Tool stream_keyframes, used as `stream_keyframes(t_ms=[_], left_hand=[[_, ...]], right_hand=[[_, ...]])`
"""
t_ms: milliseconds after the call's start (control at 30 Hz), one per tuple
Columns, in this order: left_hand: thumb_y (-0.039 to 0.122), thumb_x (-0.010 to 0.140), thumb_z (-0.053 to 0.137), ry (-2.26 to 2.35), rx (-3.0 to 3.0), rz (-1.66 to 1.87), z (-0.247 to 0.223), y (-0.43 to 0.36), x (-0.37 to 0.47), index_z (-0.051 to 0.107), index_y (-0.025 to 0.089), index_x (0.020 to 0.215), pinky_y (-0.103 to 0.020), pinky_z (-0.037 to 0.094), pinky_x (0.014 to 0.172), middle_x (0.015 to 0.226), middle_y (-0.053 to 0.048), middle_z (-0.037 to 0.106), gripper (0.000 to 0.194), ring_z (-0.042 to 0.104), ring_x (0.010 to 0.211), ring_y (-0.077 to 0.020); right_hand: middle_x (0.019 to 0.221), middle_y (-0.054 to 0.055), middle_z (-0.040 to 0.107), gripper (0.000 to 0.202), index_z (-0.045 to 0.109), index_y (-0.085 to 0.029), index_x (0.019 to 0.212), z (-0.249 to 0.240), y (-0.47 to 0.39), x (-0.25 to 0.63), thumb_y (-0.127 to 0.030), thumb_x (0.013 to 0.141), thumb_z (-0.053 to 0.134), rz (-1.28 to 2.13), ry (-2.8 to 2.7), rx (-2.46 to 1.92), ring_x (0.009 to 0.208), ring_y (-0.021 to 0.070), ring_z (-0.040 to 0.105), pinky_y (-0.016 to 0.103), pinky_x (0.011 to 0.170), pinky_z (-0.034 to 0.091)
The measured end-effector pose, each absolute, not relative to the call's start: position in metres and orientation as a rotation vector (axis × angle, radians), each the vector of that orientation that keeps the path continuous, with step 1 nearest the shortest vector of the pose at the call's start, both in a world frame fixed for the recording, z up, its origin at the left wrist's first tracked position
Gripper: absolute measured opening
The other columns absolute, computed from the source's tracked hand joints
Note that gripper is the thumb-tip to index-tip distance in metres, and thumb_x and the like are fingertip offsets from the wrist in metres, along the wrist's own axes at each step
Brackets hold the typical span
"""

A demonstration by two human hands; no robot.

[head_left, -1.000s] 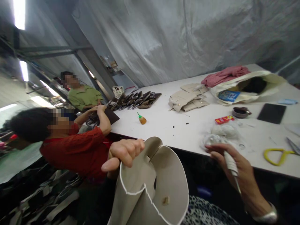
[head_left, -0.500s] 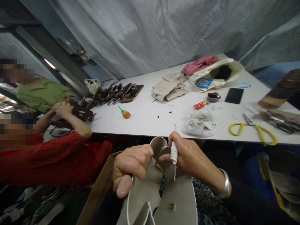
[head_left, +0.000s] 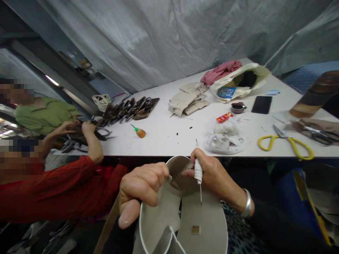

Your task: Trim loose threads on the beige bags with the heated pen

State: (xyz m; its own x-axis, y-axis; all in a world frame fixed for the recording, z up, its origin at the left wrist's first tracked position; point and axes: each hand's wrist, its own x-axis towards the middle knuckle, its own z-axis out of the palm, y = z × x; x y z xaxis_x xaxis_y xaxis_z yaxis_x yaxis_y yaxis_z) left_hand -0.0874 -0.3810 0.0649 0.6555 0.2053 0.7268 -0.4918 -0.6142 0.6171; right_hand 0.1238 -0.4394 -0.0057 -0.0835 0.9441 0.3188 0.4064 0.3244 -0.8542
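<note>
My left hand (head_left: 143,190) is curled over the left upper edge of a beige bag piece (head_left: 203,215), its fingers wrapped round the rim and the thumb sticking out to the left. In my right hand (head_left: 209,173) is a thin pointed tool (head_left: 198,171) with a white wrapped handle, one metal tip up and another down over the bag's inside. That hand's thumb and fingers also touch the bag's far edge. A small gold metal fitting (head_left: 196,230) sits on the right panel. Folded inner flaps show at the near end.
On the white table (head_left: 159,141) are yellow-handled scissors (head_left: 286,141), a phone (head_left: 261,104), a plastic bag (head_left: 225,137), a glue bottle (head_left: 140,132), beige pieces (head_left: 186,100) and dark bags (head_left: 132,109). A person in red (head_left: 66,190) works at the left, beside another in green.
The bag's opening has spread wider, with my left hand moved left and slightly down. My right hand still holds the tool. The nearby person's hands have moved apart.
</note>
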Motion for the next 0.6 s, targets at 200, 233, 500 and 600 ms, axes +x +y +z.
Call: stream_keyframes(t_ms=[200,233,500,600], left_hand=[[0.083,0.093,0.048,-0.282,2.007,0.981,0.065,-0.361,-0.117,0.066,0.019,0.071,-0.035,0.044,0.062,0.049,0.003,0.05,0.07,0.043,0.042,-0.0112],[0.083,0.092,0.05,-0.285,1.999,0.969,0.064,-0.36,-0.12,0.066,0.019,0.07,-0.035,0.044,0.062,0.049,0.003,0.051,0.07,0.044,0.042,-0.0117],[0.082,0.082,0.067,-0.543,1.788,1.028,0.064,-0.382,-0.091,0.061,0.021,0.059,-0.034,0.04,0.057,0.045,0.005,0.049,0.066,0.041,0.041,-0.0101],[0.081,0.074,0.077,-0.705,1.711,1.065,0.065,-0.386,-0.076,0.063,0.022,0.056,-0.033,0.038,0.054,0.045,0.005,0.051,0.063,0.042,0.04,-0.0086]], right_hand=[[0.077,-0.006,0.062,0.034,0.051,-0.025,0.092,-0.023,-0.436,0.133,-0.027,0.087,0.085,0.876,-1.545,-1.092,0.064,0.0128,0.051,0.025,0.06,0.039],[0.079,-0.005,0.064,0.032,0.052,-0.024,0.092,-0.023,-0.436,0.134,-0.029,0.087,0.084,0.886,-1.546,-1.066,0.064,0.0129,0.051,0.025,0.06,0.039],[0.069,-0.005,0.058,0.034,0.051,-0.026,0.078,-0.021,-0.44,0.132,-0.043,0.087,0.078,0.838,-1.401,-1.16,0.06,0.0141,0.052,0.023,0.053,0.044],[0.078,-0.002,0.067,0.04,0.049,-0.025,0.076,-0.022,-0.435,0.135,-0.052,0.086,0.076,0.87,-1.321,-1.241,0.065,0.0162,0.06,0.022,0.057,0.052]])
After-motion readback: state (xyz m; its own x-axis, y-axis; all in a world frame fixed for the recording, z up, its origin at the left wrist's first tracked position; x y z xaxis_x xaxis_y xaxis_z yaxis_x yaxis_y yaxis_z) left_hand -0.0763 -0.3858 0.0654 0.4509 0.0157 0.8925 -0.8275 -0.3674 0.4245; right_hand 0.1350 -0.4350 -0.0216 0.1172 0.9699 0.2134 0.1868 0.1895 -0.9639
